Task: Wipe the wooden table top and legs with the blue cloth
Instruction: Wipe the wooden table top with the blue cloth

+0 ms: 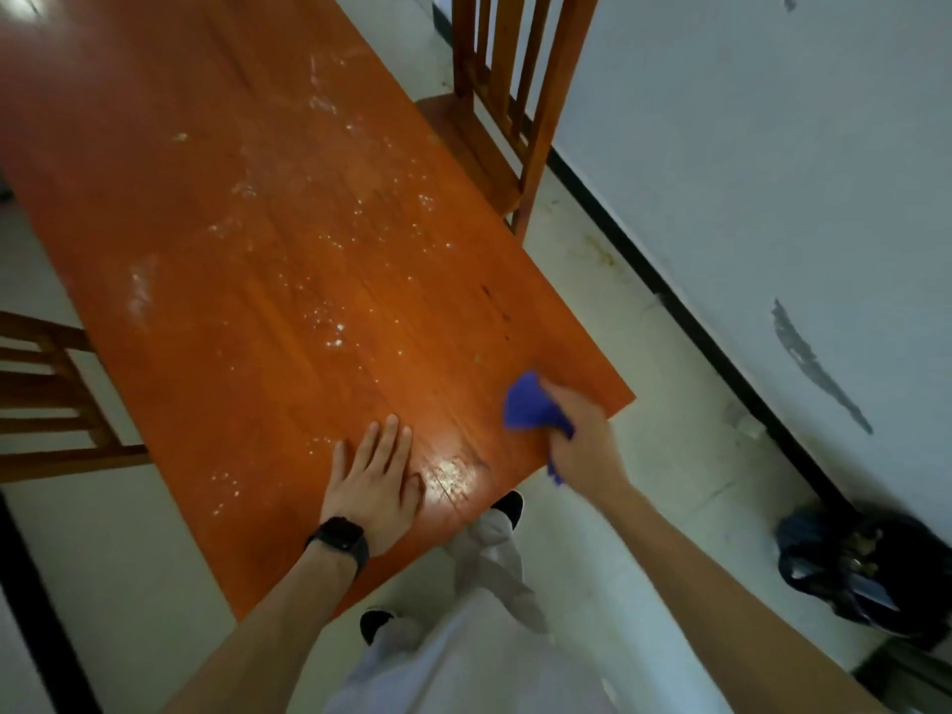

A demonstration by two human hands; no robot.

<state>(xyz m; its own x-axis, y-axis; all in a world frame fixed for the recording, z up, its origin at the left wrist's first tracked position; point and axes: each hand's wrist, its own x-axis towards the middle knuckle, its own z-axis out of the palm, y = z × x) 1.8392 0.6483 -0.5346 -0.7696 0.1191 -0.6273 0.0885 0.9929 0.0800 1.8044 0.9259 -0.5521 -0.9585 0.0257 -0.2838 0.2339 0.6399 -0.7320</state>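
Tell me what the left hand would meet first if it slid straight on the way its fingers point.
The left hand lies flat on the wooden table, fingers pointing up its length. It would first meet the white powdery specks on the top; no object stands in that line.

**Gloss, dust and soft cloth**

We see a wooden table top [268, 280] with a glossy orange-brown varnish, its grain showing and a bright glare just beyond the left hand's [373, 487] flat fingertips. White powdery specks dull the shine further out. The blue cloth [528, 404], bunched in the right hand's [582, 440] fingers, looks soft and matt.
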